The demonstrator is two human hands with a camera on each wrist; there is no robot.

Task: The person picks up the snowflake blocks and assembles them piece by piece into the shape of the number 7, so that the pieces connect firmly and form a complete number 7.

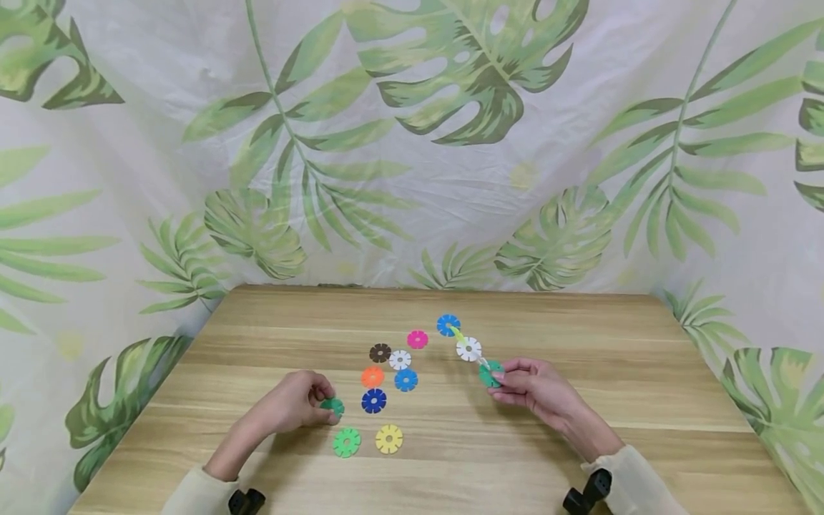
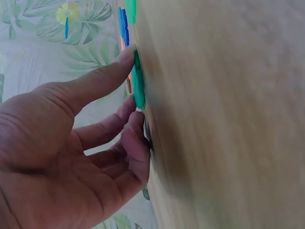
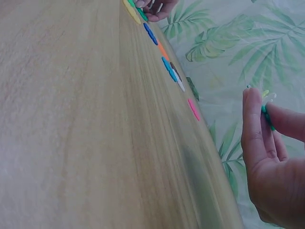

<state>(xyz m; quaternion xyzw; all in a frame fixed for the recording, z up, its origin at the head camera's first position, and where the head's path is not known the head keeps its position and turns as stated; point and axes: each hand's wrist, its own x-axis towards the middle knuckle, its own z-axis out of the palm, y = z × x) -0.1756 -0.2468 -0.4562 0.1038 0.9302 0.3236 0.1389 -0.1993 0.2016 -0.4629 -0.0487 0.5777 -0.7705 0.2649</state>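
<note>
Just beyond the lime disc (image 1: 339, 443), the left grip (image 1: 298, 402) pinches a loose green disc (image 1: 337, 405), well left of the chain. Slightly farther, the right grip (image 1: 537, 390) pinches the chain (image 1: 461, 350) by its green end; raised above the counter (image 1: 483, 465), its long axis runs away and leftward to a blue disc (image 1: 442, 322).

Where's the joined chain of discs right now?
In the head view, the chain is held above the table, right of centre, its near green disc pinched by the right hand; the loose pink disc lies to its left.
</note>
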